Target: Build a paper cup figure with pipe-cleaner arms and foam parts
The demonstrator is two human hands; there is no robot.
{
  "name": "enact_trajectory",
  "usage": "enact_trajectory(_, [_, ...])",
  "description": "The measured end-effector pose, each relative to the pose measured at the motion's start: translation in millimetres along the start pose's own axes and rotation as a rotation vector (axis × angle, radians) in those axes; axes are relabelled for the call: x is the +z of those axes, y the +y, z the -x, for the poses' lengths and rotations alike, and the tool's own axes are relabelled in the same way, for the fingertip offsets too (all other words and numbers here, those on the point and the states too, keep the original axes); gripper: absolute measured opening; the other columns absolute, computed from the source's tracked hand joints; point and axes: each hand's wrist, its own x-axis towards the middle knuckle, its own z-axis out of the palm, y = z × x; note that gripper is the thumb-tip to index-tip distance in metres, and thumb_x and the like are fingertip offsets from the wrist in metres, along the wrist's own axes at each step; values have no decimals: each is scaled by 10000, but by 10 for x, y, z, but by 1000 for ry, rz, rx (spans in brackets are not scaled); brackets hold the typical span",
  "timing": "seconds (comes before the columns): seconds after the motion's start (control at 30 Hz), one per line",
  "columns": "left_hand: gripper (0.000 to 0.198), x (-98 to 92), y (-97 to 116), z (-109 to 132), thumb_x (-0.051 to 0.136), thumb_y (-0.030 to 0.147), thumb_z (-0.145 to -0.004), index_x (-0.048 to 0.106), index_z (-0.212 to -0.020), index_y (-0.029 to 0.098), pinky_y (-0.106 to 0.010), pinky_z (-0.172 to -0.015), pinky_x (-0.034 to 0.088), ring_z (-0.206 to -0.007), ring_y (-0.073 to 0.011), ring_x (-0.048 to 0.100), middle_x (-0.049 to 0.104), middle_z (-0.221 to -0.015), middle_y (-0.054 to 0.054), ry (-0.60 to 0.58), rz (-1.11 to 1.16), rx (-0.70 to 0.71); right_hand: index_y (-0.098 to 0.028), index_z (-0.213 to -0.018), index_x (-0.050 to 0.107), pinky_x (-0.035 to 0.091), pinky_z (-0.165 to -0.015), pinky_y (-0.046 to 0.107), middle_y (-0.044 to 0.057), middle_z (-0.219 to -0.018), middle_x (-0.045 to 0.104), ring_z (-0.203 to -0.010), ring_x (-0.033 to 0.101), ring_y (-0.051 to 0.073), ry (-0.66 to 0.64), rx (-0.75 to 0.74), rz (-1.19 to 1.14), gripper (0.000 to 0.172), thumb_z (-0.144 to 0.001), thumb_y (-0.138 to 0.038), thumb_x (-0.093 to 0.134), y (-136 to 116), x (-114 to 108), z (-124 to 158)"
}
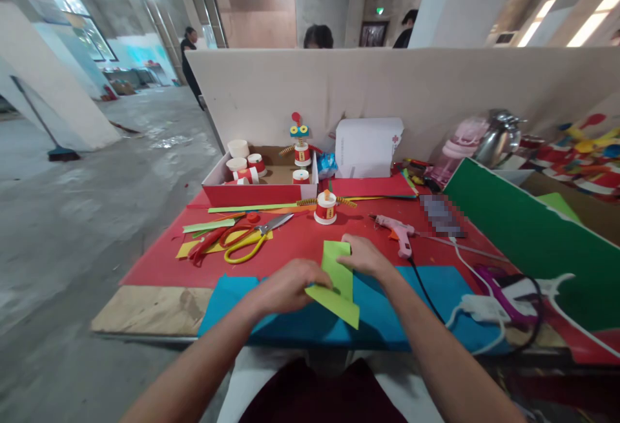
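A strip of lime-green paper [340, 276], bent across its width, is between my hands above blue paper [426, 287] at the table's front. My left hand [296, 281] grips its near flap at the left edge, fingers closed. At the far right edge, my right hand [362, 256] pinches the upright part. Just beyond the strip stands a red and white paper cup figure [326, 208] with coiled striped arms. To the left lie scissors [256, 236] with one yellow and one red handle. A pink glue gun [396, 232] rests to the right.
Behind the figure is a box [261, 193] with several paper cups and a finished-looking figure [301, 142]. At right stand a green-sided box [527, 242], a pixelated phone [440, 215], and a power strip [484, 308] with cables. A pale partition [271, 87] backs the table; people are beyond it.
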Motion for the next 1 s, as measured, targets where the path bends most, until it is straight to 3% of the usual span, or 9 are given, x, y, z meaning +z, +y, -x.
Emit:
enact_trajectory(0.1, [201,-365,-242,-283,621,326,-799,686,-799,136,-216,-622,431,-660,-134,598,693,-741,-30,-53,180,-85,-196,-784,567,484,-614,294,-8,-696,654,-688,626,194,37,10,-577,269,-598,-281,742,-32,38,-201])
enact_trajectory(0.17, [380,-505,-407,-428,606,479,-798,630,-646,132,-209,-556,422,-542,-105,541,626,-584,-8,-137,311,-164,-183,-832,605,521,-641,329,30,-753,707,-733,669,227,159,21,-923,343,-589,-374,753,-47,90,-297])
enact_trajectory(0.3, [576,-467,-661,-540,603,707,-696,571,-576,144,-201,-452,368,-409,-84,462,513,-423,21,-201,474,-296,-195,-827,637,537,-674,349,43,-790,740,-719,687,229,272,-12,-1012,349,-629,-469,723,9,170,-352])
enact_trajectory(0.47, [609,-258,-827,-554,580,743,-684,555,-556,148,-203,-373,243,-340,-63,389,480,-392,30,-22,487,-385,-220,-768,671,530,-695,336,24,-797,752,-776,686,233,348,-14,-1200,324,-588,-467,778,72,194,-358])
enact_trajectory(0.7, [574,-203,-868,-590,617,702,-684,541,-508,161,-214,-363,226,-319,-69,376,459,-350,29,8,446,-396,-219,-767,654,535,-735,350,17,-751,746,-837,693,258,392,75,-1356,368,-602,-531,760,-2,253,-367])
enact_trajectory(0.83, [582,-189,-861,-598,600,708,-693,522,-489,168,-215,-360,218,-309,-64,355,448,-342,35,20,436,-395,-199,-740,628,540,-690,349,53,-734,741,-791,700,259,331,110,-1348,441,-651,-626,691,-69,244,-323])
enact_trajectory(1.0, [610,-182,-865,-600,573,744,-679,497,-483,171,-215,-358,211,-313,-60,343,455,-355,31,-2,393,-401,-210,-773,626,532,-594,315,6,-706,735,-646,679,212,412,54,-1224,418,-527,-476,834,-153,248,-282])
